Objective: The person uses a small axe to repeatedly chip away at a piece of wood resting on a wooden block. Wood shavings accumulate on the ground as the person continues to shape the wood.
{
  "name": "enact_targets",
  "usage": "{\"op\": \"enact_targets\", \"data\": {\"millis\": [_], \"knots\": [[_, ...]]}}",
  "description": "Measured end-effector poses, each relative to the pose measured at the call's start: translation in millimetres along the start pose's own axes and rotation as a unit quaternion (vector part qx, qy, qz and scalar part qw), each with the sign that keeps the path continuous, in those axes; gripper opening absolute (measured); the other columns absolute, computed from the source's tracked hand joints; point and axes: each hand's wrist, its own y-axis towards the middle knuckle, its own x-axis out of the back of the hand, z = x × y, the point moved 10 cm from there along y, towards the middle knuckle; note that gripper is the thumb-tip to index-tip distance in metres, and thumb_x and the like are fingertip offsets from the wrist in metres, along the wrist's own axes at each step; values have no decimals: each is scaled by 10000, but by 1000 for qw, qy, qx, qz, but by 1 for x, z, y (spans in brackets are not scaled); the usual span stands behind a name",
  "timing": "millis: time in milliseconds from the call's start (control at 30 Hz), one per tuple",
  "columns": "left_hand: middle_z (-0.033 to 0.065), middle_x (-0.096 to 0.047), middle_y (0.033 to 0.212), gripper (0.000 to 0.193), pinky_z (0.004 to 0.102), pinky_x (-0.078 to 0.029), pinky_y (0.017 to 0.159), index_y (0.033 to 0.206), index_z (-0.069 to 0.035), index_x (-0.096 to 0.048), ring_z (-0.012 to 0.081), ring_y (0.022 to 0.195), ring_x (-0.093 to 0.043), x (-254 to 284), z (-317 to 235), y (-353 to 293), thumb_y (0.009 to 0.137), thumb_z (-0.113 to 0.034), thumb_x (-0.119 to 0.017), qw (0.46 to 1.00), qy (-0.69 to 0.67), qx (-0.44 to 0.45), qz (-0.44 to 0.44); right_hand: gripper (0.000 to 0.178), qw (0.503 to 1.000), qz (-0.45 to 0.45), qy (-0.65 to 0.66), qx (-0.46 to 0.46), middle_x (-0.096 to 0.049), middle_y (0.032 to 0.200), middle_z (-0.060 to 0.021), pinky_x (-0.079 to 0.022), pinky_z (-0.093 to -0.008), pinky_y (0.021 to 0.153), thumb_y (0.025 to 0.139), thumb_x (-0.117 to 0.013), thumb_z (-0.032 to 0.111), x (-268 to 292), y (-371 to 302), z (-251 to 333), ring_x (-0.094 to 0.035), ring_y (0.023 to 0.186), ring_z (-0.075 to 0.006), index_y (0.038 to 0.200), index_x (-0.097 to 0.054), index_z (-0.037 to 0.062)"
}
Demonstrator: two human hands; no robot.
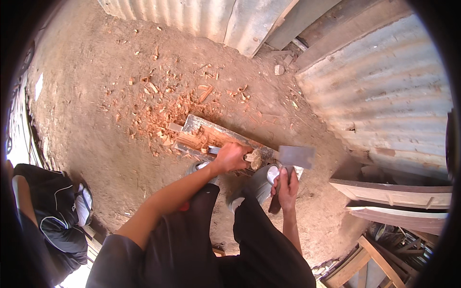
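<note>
My left hand [230, 157] is wrapped round a chisel [213, 150]. Its metal blade points left onto a wood piece [191, 140] with a rough, chipped surface, and the frayed end of its wooden handle sticks out to the right of my fist. That wood lies along a long weathered board [223, 132] on the ground, in front of my feet. To the right, my right hand [286, 186] grips the dark handle of a mallet-like tool [297, 157] with a broad, grey, rectangular head. This head is a little blurred and stands apart from the chisel's end.
Wood shavings [168, 108] litter the dirt floor beyond the board. Corrugated metal sheets [384, 91] stand at the back and right. Curved wooden pieces [394, 194] and a wooden frame [370, 259] lie at the right. A person in black clothes [53, 211] is at the left.
</note>
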Motion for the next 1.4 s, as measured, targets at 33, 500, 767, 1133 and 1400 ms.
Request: {"op": "enact_targets", "data": {"millis": [33, 500, 767, 1133, 1400], "knots": [[193, -715, 772, 425, 499, -552, 677, 1071, -114, -755, 395, 751, -704, 1, -2, 2, 667, -248, -751, 1000, -6, -4, -6, 258, 999, -13, 38, 27, -585, 707, -66, -442, -279, 418, 1093, -523, 287, 3, -1, 1, -553, 474, -117, 1077, -539, 30], [208, -703, 759, 380, 521, -553, 668, 1052, -119, -732, 406, 744, -704, 0, -9, -1, 690, -234, -733, 999, -29, -25, -19, 196, 995, 41, -88, 13, -539, 670, -29, -422, -286, 418, 1088, -534, 235, -27, -10, -20, -507, 461, -116, 1105, -498, 43], [189, -714, 782, 451, 523, -554, 669, 1143, -149, -713, 401, 757, -710, -9, -6, -5, 698, -221, -738, 999, 6, -44, 0, 195, 999, -17, -19, 20, -543, 655, -22, -429, -284, 428, 1078, -559, 226, -9, -8, -24, -524, 483, -112, 1049, -544, 34], [176, -726, 784, 612, 460, -566, 675, 1260, -181, -742, 360, 732, -714, 3, -6, -3, 651, -226, -766, 1000, 13, -23, -17, 214, 998, 10, -57, 17, -521, 642, -25, -425, -284, 421, 1094, -529, 251, -25, -4, -21, -497, 450, -119, 1040, -504, 45], [198, -724, 792, 558, 482, -563, 686, 1223, -142, -740, 375, 755, -717, 4, -3, -5, 677, -257, -764, 1000, -6, -20, -16, 234, 998, 31, -50, 25, -570, 632, -34, -426, -290, 422, 1082, -559, 245, -21, -5, 1, -544, 473, -117, 1015, -537, 22]]}}
